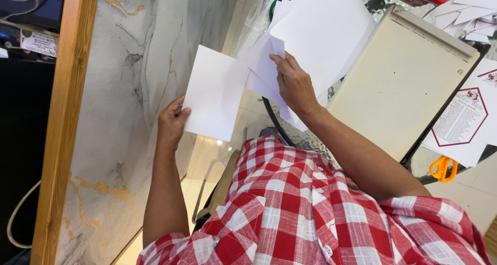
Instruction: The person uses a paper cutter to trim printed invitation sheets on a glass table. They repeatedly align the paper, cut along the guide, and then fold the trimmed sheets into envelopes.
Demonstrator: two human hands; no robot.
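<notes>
Red-and-white checked shirt (pixel 310 213) fills the lower frame. At centre, my left hand (pixel 173 122) pinches one separated blank white paper sheet (pixel 215 91). My right hand (pixel 294 84) grips the remaining loose white paper stack (pixel 321 32), still unsorted.

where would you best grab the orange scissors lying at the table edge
Take the orange scissors by their looped handles, the only part clearly showing. They lie at the edge of the glass table, just below the printed sheets, so probably come in from the open floor side, clear of the sheets. The blades cannot be made out.

A marble-patterned wall panel (pixel 140 89) (grey and gold veins) meets a wooden frame (pixel 64 115) beside pale floor tiles (pixel 479 192).
</notes>
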